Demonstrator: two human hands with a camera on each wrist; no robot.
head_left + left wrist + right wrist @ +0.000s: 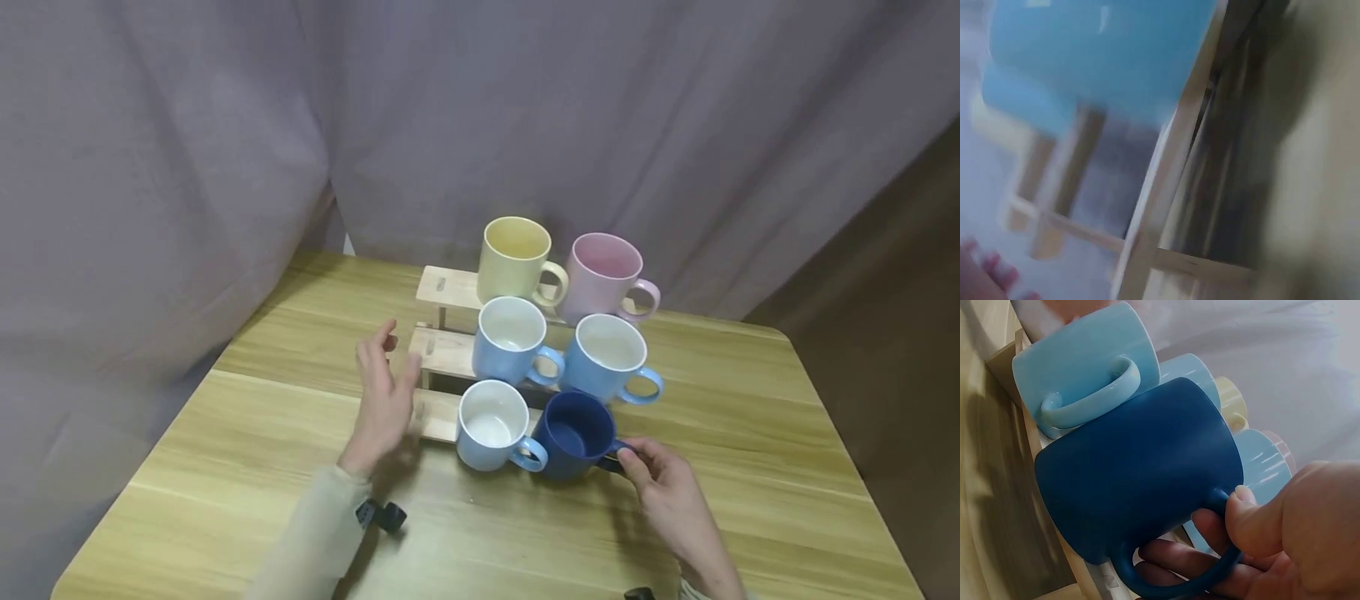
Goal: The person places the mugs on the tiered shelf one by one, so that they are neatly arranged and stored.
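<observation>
A dark blue mug (573,437) stands at the right of the lowest tier of a wooden three-step rack (442,354). My right hand (667,496) pinches its handle between thumb and fingers; in the right wrist view the fingers (1172,559) pass through the handle loop. Beside it on the same tier is a light blue mug (491,425) with a white inside. My left hand (384,408), fingers spread and holding nothing, hovers at the rack's left end. The left wrist view is blurred and shows the rack's side and the light blue mug (1097,50).
Two more light blue mugs, one on the left (510,337) and one on the right (606,358), sit on the middle tier. On the top tier stand a yellow mug (516,258) and a pink mug (602,279). A grey curtain (600,108) hangs behind the wooden table (750,433).
</observation>
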